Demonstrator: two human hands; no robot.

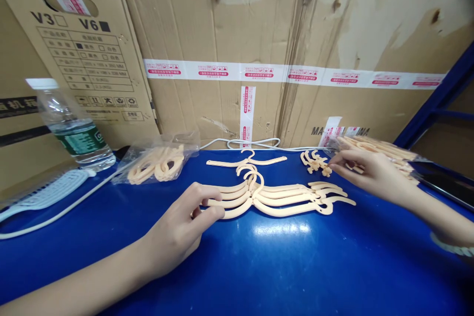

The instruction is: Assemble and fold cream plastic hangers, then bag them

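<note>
Several beige toy-like clothes hangers (285,210) lie overlapped in a row on the blue table, hooks away from me. My left hand (181,227) is curled round their left ends, thumb and index finger closed on a hanger arm. Loose curved pieces (328,187) rest against the right ends. Behind the row lies a single hanger (268,160). My right hand (366,170) is beside a small pile of beige parts (316,164), its fingertips pinched together. Whatever is between those fingertips is too small to make out.
A clear bag with long beige pieces (385,148) lies behind my right hand. At left are a bag of rounded beige pieces (166,165), a water bottle (79,133), a pale blue hairbrush (52,190) and a white cable (70,207). Cardboard boxes (207,108) stand behind.
</note>
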